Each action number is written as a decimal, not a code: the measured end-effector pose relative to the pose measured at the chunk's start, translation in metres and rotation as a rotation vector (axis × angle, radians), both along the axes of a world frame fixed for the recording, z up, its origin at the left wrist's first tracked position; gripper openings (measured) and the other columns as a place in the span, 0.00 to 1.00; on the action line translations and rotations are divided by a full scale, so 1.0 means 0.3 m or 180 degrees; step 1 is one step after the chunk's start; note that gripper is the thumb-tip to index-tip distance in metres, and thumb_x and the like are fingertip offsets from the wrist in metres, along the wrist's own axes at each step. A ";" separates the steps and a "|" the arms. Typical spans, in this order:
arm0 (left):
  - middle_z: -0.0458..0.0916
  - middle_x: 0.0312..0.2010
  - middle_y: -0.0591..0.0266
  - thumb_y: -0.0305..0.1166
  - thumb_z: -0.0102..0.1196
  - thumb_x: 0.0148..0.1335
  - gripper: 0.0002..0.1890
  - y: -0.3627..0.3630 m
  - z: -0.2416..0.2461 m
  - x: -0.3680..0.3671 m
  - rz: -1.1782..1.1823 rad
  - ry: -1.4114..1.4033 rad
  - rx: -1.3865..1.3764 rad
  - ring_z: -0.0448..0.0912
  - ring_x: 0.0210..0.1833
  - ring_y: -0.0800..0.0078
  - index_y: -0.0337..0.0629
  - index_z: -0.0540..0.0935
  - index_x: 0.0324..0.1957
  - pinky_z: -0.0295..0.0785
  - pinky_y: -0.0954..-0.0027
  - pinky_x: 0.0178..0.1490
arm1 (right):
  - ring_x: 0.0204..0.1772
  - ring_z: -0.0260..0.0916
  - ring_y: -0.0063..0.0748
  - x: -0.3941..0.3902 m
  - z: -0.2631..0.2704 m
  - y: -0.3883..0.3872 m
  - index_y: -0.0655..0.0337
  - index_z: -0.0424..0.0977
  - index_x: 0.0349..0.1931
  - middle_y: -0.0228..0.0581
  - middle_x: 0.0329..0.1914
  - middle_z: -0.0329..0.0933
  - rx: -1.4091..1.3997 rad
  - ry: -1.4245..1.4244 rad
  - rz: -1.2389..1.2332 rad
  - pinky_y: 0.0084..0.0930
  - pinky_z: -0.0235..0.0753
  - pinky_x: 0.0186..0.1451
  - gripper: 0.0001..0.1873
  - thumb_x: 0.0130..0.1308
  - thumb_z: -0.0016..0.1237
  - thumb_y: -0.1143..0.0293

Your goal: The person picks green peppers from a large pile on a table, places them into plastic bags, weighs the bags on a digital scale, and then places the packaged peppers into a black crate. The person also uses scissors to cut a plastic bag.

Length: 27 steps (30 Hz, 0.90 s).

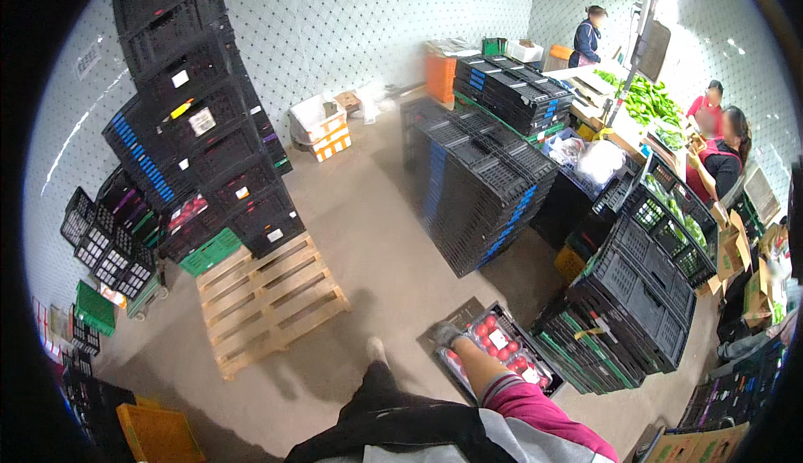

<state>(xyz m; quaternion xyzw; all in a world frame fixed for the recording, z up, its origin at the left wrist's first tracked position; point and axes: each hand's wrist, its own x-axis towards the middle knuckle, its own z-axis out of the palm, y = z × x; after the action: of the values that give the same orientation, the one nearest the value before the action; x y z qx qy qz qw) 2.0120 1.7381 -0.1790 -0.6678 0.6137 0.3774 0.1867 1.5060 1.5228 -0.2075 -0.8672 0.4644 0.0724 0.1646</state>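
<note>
My right hand (446, 332), in a dark grey glove, reaches down and grips the far end wall of a black plastic crate (557, 390) on the floor. Its fingertips are blurred. Inside the crate lie clear packs of round red produce (489, 331), probably tomatoes, some with white labels. My forearm crosses over the packs and hides some of them. My left hand is out of view. A wooden pallet (276, 306) lies on the floor ahead to the left.
Tall stacked black crates (213, 124) stand at the pallet's far end. Folded black crates (483, 174) are piled ahead; another folded stack (627, 306) stands close beside the red produce. People (721, 149) work at a table of green peppers (649, 102). An orange crate (160, 431) sits lower left.
</note>
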 end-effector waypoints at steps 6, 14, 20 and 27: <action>0.80 0.40 0.48 0.37 0.46 0.55 0.13 -0.620 -0.071 0.147 -0.0150 -0.0107 0.0006 0.78 0.42 0.52 0.44 0.80 0.37 0.72 0.54 0.45 | 0.46 0.77 0.46 0.136 0.141 -0.456 0.57 0.79 0.36 0.50 0.37 0.80 0.0357 -0.0773 -0.0580 0.38 0.75 0.48 0.14 0.56 0.49 0.60; 0.80 0.40 0.49 0.37 0.43 0.58 0.14 -1.903 -0.040 0.060 -0.2625 -0.0536 -0.1107 0.78 0.41 0.50 0.43 0.79 0.39 0.72 0.53 0.45 | 0.47 0.76 0.39 -0.222 -0.136 -0.563 0.52 0.77 0.44 0.39 0.46 0.78 0.1467 0.0479 -0.0691 0.35 0.76 0.48 0.14 0.62 0.40 0.62; 0.78 0.34 0.51 0.33 0.48 0.54 0.08 -2.795 0.102 -0.281 -0.1973 0.0173 -0.1923 0.77 0.40 0.53 0.43 0.78 0.32 0.73 0.59 0.43 | 0.38 0.79 0.37 -0.280 -0.244 -0.716 0.48 0.81 0.30 0.36 0.33 0.82 0.1078 0.1025 -0.2151 0.35 0.78 0.40 0.10 0.55 0.47 0.61; 0.81 0.30 0.54 0.34 0.50 0.51 0.08 -2.885 0.063 -0.202 -0.2237 0.0103 -0.0581 0.79 0.37 0.60 0.46 0.81 0.28 0.74 0.59 0.39 | 0.25 0.73 0.39 -0.310 0.224 -1.929 0.61 0.76 0.26 0.46 0.25 0.77 0.0249 -0.2136 -0.3666 0.34 0.73 0.30 0.16 0.60 0.47 0.56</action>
<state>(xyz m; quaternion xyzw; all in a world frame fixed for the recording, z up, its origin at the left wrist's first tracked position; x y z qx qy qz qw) 1.9515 0.8724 -0.1600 -0.4240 0.8398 0.2445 0.2349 1.4129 0.9440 -0.1404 -0.4495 0.7739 -0.2841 0.3439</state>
